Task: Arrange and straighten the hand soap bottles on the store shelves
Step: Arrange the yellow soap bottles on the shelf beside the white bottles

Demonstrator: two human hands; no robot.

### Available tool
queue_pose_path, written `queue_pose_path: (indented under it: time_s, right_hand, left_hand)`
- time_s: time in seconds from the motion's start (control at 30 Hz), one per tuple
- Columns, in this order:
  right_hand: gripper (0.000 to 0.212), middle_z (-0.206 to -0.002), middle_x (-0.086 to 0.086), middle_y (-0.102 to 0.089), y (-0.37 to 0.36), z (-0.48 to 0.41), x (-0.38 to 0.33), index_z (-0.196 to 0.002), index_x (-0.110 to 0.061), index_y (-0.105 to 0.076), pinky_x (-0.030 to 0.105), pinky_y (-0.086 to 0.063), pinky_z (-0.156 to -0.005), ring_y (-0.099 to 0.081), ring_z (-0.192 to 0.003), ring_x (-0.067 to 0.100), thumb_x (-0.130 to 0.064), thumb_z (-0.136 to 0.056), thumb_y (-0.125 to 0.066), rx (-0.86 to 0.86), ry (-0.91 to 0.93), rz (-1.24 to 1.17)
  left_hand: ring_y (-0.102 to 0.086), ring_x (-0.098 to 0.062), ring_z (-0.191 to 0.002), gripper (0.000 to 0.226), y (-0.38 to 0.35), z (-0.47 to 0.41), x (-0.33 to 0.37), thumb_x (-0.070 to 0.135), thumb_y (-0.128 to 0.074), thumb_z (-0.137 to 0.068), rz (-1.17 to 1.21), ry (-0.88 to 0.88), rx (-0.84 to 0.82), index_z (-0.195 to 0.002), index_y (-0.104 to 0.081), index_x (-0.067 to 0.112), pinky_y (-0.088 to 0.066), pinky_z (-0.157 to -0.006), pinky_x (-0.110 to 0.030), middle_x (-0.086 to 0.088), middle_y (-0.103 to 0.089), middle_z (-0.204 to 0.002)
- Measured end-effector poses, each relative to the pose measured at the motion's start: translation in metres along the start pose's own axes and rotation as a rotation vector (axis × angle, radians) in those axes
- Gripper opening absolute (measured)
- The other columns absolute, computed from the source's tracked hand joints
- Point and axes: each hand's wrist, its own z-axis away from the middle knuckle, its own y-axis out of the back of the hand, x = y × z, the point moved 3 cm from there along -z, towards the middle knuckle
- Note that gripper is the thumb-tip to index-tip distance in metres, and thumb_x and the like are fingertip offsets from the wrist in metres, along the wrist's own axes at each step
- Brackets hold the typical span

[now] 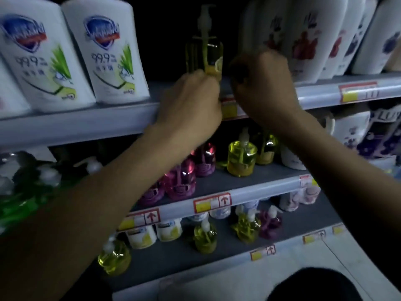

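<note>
A tall clear pump bottle of yellow hand soap [205,52] stands upright on the top shelf [91,122], in a dark gap between white bottles. My left hand [191,105] grips its lower part from the front left. My right hand [263,83] is curled into a fist just right of the bottle; whether it touches or holds anything is hidden by the dark and blur. One shelf down stand pink soap bottles [181,181] and yellow soap bottles [242,158]. More yellow pump bottles [205,236] stand on the third shelf.
Large white bottles with green leaf labels [108,51] stand to the left on the top shelf, white flower-label bottles [303,35] to the right. Price tags [212,202] line the shelf edges. Dark green-capped bottles [32,181] fill the middle shelf's left. Pale floor [238,285] shows below.
</note>
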Motion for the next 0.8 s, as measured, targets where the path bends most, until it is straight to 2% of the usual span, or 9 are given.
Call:
queue_pose_path:
  time_s: [0.1,0.17,0.27,0.33,0.43,0.5,0.63,0.73,0.8]
  right_hand:
    - [0.033,-0.104,0.016,-0.069,0.013,0.01,0.005,-0.105,-0.009,-0.07,0.037,-0.045,-0.081,-0.062,-0.099,0.034,-0.007,-0.077,-0.053,0.02,-0.055,-0.106]
    - [0.033,-0.104,0.016,-0.071,0.01,0.003,0.02,-0.107,-0.008,-0.07,0.035,-0.046,-0.083,-0.064,-0.101,0.035,-0.003,-0.077,-0.058,-0.012,-0.161,-0.169]
    - [0.04,-0.111,0.02,-0.069,-0.01,-0.029,0.044,-0.118,-0.005,-0.063,0.04,-0.05,-0.089,-0.063,-0.102,0.029,-0.001,-0.078,-0.065,-0.224,-0.393,-0.387]
    - [0.045,-0.117,0.02,-0.065,-0.028,-0.049,0.051,-0.124,-0.004,-0.057,0.044,-0.052,-0.093,-0.06,-0.101,0.027,-0.001,-0.08,-0.067,-0.374,-0.507,-0.52]
    - [0.042,-0.103,0.014,-0.065,-0.052,-0.069,0.049,-0.115,-0.01,-0.056,0.039,-0.057,-0.081,-0.064,-0.092,0.027,-0.007,-0.077,-0.075,-0.604,-0.513,-0.537]
    - [0.059,-0.111,0.015,-0.062,-0.064,-0.078,0.041,-0.128,-0.01,-0.048,0.04,-0.055,-0.082,-0.063,-0.099,0.03,-0.007,-0.076,-0.076,-0.71,-0.497,-0.598]
    - [0.083,-0.12,0.008,-0.058,-0.082,-0.085,0.035,-0.14,-0.021,-0.036,0.038,-0.052,-0.092,-0.058,-0.109,0.025,-0.004,-0.072,-0.079,-0.736,-0.444,-0.703]
    - [0.078,-0.115,0.004,-0.065,-0.089,-0.089,0.026,-0.132,-0.021,-0.045,0.028,-0.053,-0.088,-0.063,-0.102,0.014,-0.001,-0.066,-0.082,-0.772,-0.39,-0.775]
    - [0.082,-0.12,0.008,-0.065,-0.094,-0.093,0.015,-0.132,-0.016,-0.044,0.036,-0.052,-0.095,-0.063,-0.107,0.018,-0.006,-0.062,-0.086,-0.761,-0.366,-0.775]
  left_hand:
    - [-0.056,-0.038,-0.095,0.021,0.002,0.01,-0.004,0.009,-0.048,-0.079,-0.048,0.012,-0.025,-0.097,-0.059,0.008,-0.035,-0.064,-0.037,-0.015,-0.059,-0.101]
    - [-0.056,-0.034,-0.094,0.019,0.003,0.012,-0.011,0.009,-0.047,-0.083,-0.013,0.032,-0.031,-0.097,-0.059,0.008,-0.035,-0.064,-0.036,-0.012,-0.059,-0.102]
    - [-0.056,-0.029,-0.096,0.023,0.011,0.008,-0.022,0.014,-0.046,-0.091,0.018,0.046,-0.024,-0.107,-0.061,0.008,-0.044,-0.069,-0.038,-0.008,-0.06,-0.108]
    - [-0.056,-0.028,-0.102,0.027,0.012,0.005,-0.032,0.02,-0.045,-0.093,0.018,0.081,-0.081,-0.112,-0.06,0.008,-0.049,-0.078,-0.042,-0.007,-0.06,-0.113]
    - [-0.056,-0.029,-0.106,0.032,0.012,-0.005,-0.046,0.026,-0.041,-0.096,0.046,0.146,-0.188,-0.116,-0.058,0.008,-0.048,-0.087,-0.044,-0.009,-0.059,-0.117]
    - [-0.055,-0.031,-0.11,0.036,0.009,-0.013,-0.052,0.028,-0.04,-0.097,0.057,0.192,-0.25,-0.122,-0.055,0.007,-0.047,-0.09,-0.044,-0.012,-0.057,-0.123]
    - [-0.055,-0.033,-0.108,0.04,0.0,-0.026,-0.058,0.027,-0.039,-0.098,0.092,0.261,-0.333,-0.132,-0.04,0.006,-0.046,-0.084,-0.04,-0.015,-0.055,-0.124]
    - [-0.051,-0.035,-0.113,0.05,-0.007,-0.032,-0.064,0.023,-0.039,-0.098,0.103,0.283,-0.382,-0.141,-0.026,0.001,-0.039,-0.08,-0.038,-0.019,-0.049,-0.129]
    - [-0.052,-0.036,-0.108,0.047,-0.007,-0.035,-0.068,0.021,-0.04,-0.097,0.096,0.286,-0.371,-0.136,-0.03,-0.003,-0.036,-0.075,-0.035,-0.02,-0.049,-0.125]
